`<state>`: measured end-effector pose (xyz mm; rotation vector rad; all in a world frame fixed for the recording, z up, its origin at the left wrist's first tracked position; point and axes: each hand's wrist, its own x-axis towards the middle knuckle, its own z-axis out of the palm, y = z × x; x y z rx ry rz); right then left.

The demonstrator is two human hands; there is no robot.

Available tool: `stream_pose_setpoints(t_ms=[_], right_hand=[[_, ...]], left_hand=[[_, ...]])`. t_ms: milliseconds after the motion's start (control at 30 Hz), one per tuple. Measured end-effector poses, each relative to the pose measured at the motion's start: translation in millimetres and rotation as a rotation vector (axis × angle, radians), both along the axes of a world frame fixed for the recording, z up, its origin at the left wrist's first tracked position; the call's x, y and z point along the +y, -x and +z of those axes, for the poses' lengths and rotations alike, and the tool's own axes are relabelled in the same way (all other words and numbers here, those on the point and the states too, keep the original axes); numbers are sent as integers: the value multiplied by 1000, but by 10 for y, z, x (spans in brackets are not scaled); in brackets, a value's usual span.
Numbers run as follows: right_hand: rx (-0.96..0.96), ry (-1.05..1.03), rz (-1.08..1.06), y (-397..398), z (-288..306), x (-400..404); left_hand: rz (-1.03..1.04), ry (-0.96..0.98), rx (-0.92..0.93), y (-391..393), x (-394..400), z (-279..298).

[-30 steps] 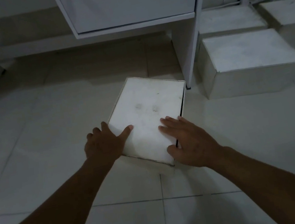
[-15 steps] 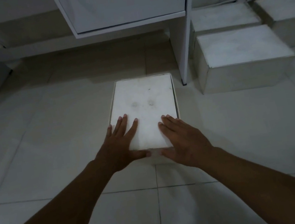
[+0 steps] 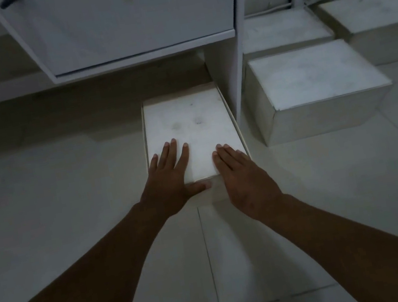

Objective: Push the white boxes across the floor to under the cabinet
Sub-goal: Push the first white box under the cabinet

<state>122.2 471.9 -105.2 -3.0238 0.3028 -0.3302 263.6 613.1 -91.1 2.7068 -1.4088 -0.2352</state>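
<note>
A flat white cardboard box (image 3: 189, 123) lies on the tiled floor (image 3: 43, 203), far end under the white cabinet (image 3: 138, 16); three more white boxes (image 3: 317, 78) sit right of it.

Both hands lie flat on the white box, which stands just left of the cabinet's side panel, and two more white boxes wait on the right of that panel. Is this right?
Not quite. In the head view, three more white boxes wait right of the side panel, not two. The rest holds: the left hand and the right hand lie flat on the white box just left of that panel.

White box (image 3: 189, 123) (two grey smudges on top), white cabinet (image 3: 133, 16), pale tiled floor (image 3: 43, 203)
</note>
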Motion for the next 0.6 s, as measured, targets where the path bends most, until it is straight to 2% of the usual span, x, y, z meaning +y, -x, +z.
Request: stream_pose_setpoints(t_ms=[100, 433, 600], right_hand=[[6, -8, -11, -214, 64, -182], [223, -53, -198, -789, 294, -470], [175, -84, -203, -975, 208, -597]], left_hand=[[-3, 9, -7, -228, -217, -16], [-40, 29, -41, -785, -792, -11], [-32, 44, -82, -984, -910, -44]])
